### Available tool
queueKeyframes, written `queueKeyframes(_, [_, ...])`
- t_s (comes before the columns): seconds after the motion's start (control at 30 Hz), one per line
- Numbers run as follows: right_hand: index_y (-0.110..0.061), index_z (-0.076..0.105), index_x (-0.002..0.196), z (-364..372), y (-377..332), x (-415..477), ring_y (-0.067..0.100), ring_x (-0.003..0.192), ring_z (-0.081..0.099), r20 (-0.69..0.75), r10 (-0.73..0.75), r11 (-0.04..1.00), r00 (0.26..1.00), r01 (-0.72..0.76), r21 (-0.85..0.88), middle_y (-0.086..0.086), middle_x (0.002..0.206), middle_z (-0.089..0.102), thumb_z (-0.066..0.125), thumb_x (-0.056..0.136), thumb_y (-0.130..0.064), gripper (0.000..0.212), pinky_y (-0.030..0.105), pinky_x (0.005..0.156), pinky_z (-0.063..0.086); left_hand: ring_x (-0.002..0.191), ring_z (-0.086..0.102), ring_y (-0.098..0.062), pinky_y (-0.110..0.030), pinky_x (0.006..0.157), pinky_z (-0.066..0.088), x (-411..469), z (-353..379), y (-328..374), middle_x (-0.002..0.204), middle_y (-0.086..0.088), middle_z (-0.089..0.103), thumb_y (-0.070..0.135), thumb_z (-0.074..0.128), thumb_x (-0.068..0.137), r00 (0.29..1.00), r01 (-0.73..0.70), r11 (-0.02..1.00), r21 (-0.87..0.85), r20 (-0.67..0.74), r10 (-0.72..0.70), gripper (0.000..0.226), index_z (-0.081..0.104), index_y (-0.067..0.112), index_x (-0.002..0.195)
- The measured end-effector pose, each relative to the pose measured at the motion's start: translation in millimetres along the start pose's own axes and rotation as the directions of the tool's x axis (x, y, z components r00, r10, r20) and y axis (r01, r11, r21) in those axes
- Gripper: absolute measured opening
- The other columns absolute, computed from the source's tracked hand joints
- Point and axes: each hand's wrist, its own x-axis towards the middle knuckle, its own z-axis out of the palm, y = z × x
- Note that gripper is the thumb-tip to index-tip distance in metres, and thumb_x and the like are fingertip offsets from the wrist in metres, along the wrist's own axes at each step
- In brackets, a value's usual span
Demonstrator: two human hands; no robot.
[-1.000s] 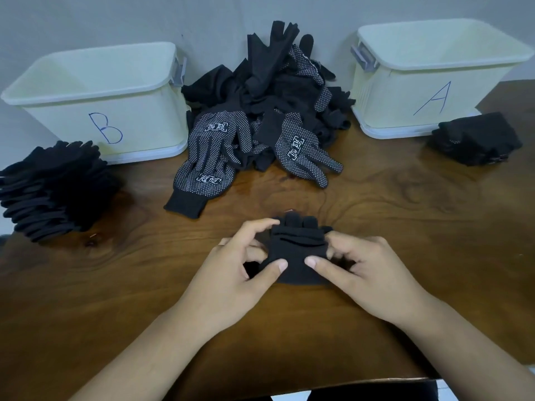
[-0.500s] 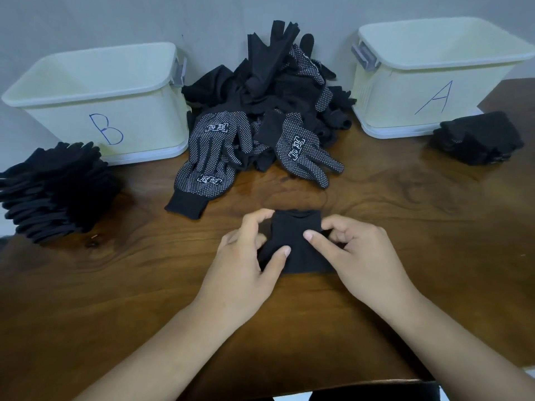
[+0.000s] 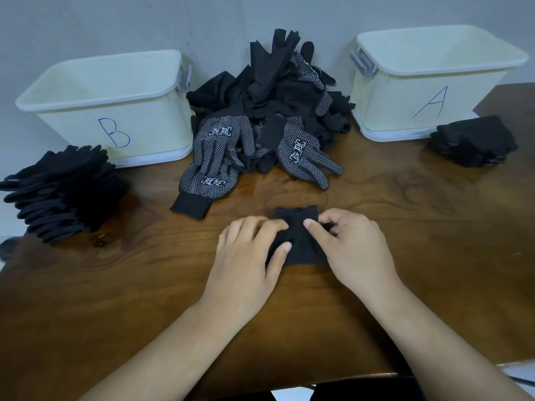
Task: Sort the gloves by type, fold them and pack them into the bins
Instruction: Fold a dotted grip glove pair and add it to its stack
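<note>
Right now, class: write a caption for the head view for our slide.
Left hand and right hand pinch a folded black glove on the wooden table, bin B and bin A behind.

We see soft, cool light from above that leaves a dull sheen on the table in mid-frame and faint shadows, while the stack of black gloves at left loses detail and wide-angle distortion bows bin B and bin A toward the upper corners.
</note>
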Motion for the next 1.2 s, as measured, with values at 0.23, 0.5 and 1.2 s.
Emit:
queueKeyframes(0.23, [-0.030, 0.051, 0.080, -1, 0, 5, 0.010, 0.056, 0.057, 0.032, 0.004, 0.997, 0.999, -0.002, -0.079, -0.006, 0.059, 0.058, 0.059, 0.105, -0.051, 0.034, 0.030, 0.052, 0.035, 0.154, 0.034, -0.005, -0.050, 0.129, 0.021, -4, 7, 0, 0.153, 0.018, 0.055, 0.039, 0.038, 0.114, 0.972, -0.236, 0.961, 0.144, 0.060, 0.229, 0.039, 0.058, 0.035, 0.147])
queueKeyframes(0.5, [-0.032, 0.048, 0.120, -10, -13, -4, 0.024, 0.081, 0.070, -0.049, -0.034, 0.935, 0.998, 0.015, -0.354, -0.008, 0.092, 0.068, 0.055, 0.104, -0.054, 0.028, 0.035, 0.060, 0.051, 0.156, 0.035, -0.013, -0.064, 0.128, 0.014, 6, 2, -4, 0.152, 0.013, 0.059, 0.048, 0.038, 0.111, 0.928, -0.373, 0.877, 0.302, 0.122, 0.352, 0.046, 0.061, 0.032, 0.148])
queueKeyframes(1.2, [-0.015, 0.080, 0.108, -71, 31, 41, 0.017, 0.099, 0.075, 0.193, -0.279, 0.766, 0.941, 0.097, 0.635, 0.004, 0.105, 0.081, 0.075, 0.098, -0.011, 0.012, 0.037, 0.093, 0.059, 0.093, 0.074, -0.010, -0.033, 0.094, 0.056, 84, -27, 43, 0.096, 0.009, 0.079, 0.032, 0.069, 0.103, 0.984, 0.128, 0.763, -0.634, 0.178, -0.017, 0.016, 0.066, 0.029, 0.118])
